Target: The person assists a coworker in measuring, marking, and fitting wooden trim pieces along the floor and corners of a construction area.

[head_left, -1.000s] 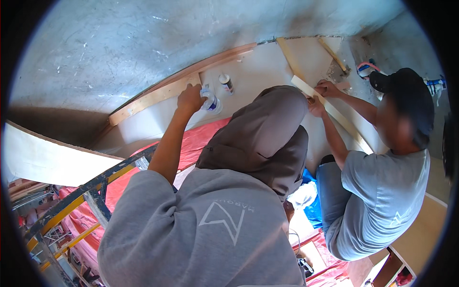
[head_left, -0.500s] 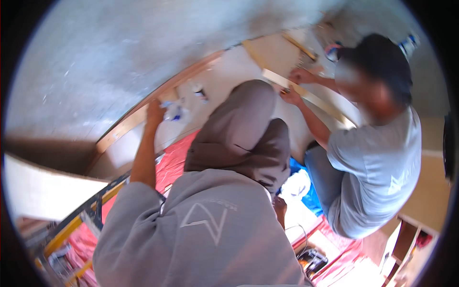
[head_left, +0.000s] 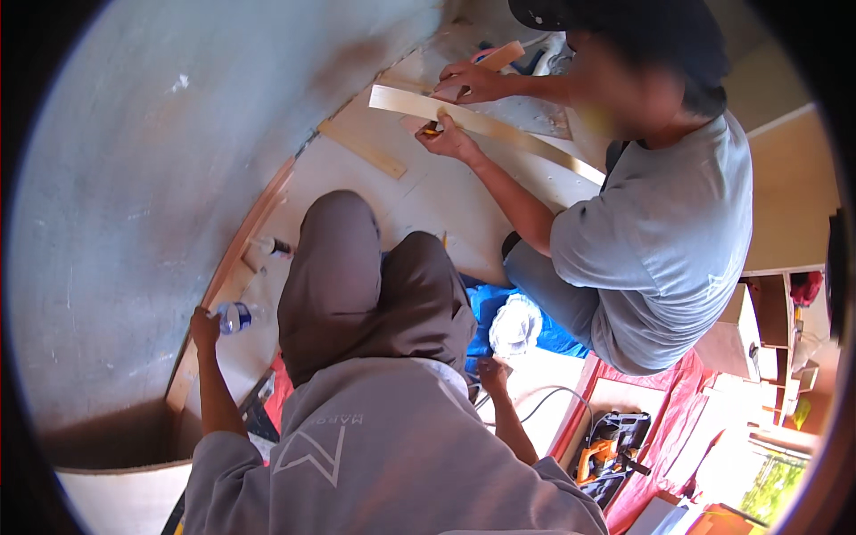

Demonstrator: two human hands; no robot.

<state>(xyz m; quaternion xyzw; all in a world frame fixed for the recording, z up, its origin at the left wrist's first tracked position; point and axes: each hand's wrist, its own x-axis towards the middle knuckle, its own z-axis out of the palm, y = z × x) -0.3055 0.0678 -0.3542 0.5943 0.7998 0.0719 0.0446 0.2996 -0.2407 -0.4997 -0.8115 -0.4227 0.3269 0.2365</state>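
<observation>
My left hand (head_left: pixel 204 326) is at the low wooden strip (head_left: pixel 234 251) that follows the curved grey wall, its fingers curled over the strip's edge. Right beside it is a clear plastic bottle (head_left: pixel 235 317) with a blue label; I see no fingers round it. Near my right hip, my right hand (head_left: pixel 491 374) is closed; whatever it may hold is hidden. A co-worker (head_left: pixel 660 241) crouches ahead on the right, both hands at a long pale wooden batten (head_left: pixel 499 130). A small yellow-and-dark thing (head_left: pixel 432 131) shows in the co-worker's nearer hand.
A short wood piece (head_left: pixel 364 149) lies on the pale floor panel ahead. A small dark-labelled bottle (head_left: pixel 275 247) is by the strip. Behind on the right are an orange power tool (head_left: pixel 597 453) in a dark case, a cable (head_left: pixel 553 389), red sheeting (head_left: pixel 664 406) and blue sheeting (head_left: pixel 486 310).
My view has swung, so the co-worker and batten appear higher and farther left. My left hand stays at the strip beside the bottle. More of my right arm shows.
</observation>
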